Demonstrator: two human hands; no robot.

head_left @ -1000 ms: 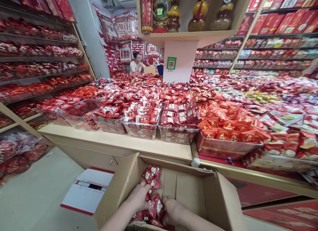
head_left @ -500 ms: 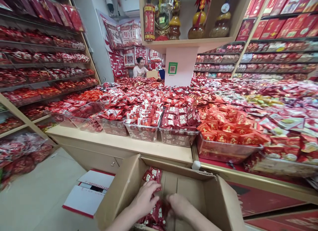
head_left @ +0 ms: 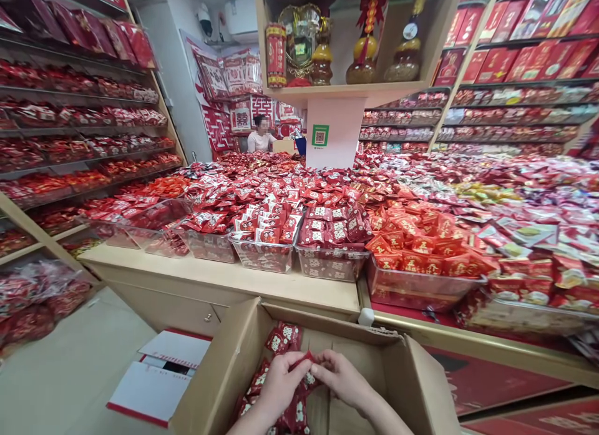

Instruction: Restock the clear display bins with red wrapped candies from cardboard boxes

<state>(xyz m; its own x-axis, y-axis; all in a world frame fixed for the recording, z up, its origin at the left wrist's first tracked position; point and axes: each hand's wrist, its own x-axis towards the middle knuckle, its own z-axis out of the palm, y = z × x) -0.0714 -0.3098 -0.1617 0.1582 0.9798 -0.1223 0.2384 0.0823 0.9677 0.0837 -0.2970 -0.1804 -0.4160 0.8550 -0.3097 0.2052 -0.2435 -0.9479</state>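
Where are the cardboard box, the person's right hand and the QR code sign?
Cardboard box (head_left: pixel 221 371): head view, on its left side.
Right hand (head_left: pixel 342 374): head view, on the back of the hand.
QR code sign (head_left: pixel 320 136): head view, on the middle of its code.

Packet I hold (head_left: pixel 309 379): red, white print | my carton (head_left: pixel 215 366): plain brown | other packets in it (head_left: pixel 278 340): dark red, white characters, white flower shapes | tray packets marked 五 (head_left: pixel 416 262): orange-red, gold characters | floor box (head_left: pixel 147 391): white, red edging | QR sign (head_left: pixel 320 135): green border, black-and-white code
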